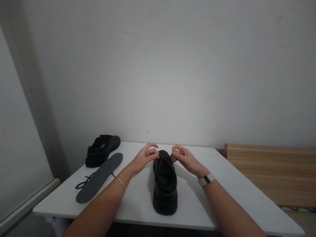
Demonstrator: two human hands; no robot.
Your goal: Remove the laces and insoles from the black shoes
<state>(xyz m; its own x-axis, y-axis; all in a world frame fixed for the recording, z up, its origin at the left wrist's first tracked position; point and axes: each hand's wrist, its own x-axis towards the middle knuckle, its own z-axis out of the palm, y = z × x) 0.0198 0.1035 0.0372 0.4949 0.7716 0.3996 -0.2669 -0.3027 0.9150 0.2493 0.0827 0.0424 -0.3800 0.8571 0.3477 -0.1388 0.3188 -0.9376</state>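
A black shoe (165,184) stands on the white table (222,184), its toe toward me. My left hand (144,159) pinches the black shoelace (172,158) at the shoe's far end. My right hand (186,159) pinches the same lace from the other side, a small loop showing by its fingers. Both hands are closed in a pinch just above the shoe's opening. A thin bracelet is on my left wrist and a white band on my right.
A second black shoe (101,150) sits at the table's far left. A grey insole (99,177) lies beside it, with a loose black lace (84,181) under its edge. A wooden surface (271,171) adjoins the table on the right. A white wall stands behind.
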